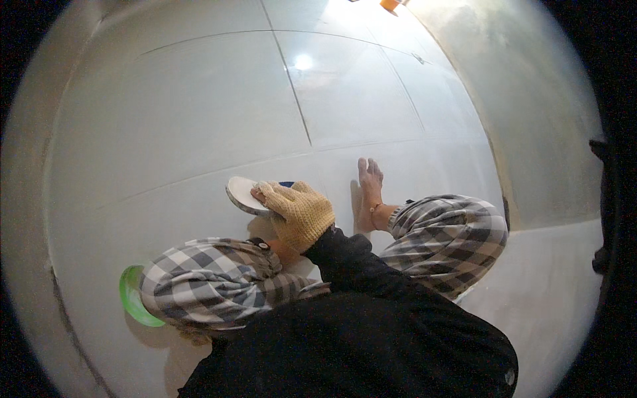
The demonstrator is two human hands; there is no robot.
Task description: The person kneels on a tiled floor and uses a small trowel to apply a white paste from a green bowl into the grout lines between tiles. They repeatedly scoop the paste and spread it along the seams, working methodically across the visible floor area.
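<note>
My right hand [298, 215], in a yellow knitted glove, reaches across between my knees. Its fingers are closed on a flat white sole-shaped piece [244, 194] with a rounded end and a bit of dark blue, which looks like a flip-flop. The piece is held tilted just above the pale tiled floor [199, 139]; whether its edge touches is unclear. Only a small yellowish bit of what seems to be my gloved left hand [194, 335] shows below my left knee, its fingers hidden. Beside that knee is a green bowl [136, 302], partly covered by the trouser leg.
My bare right foot [371, 189] is planted on the floor. Thin dark joint lines [290, 79] run between the large tiles. A wall [537, 119] rises on the right, another edge borders the left. A small orange object [390, 5] lies at the far end.
</note>
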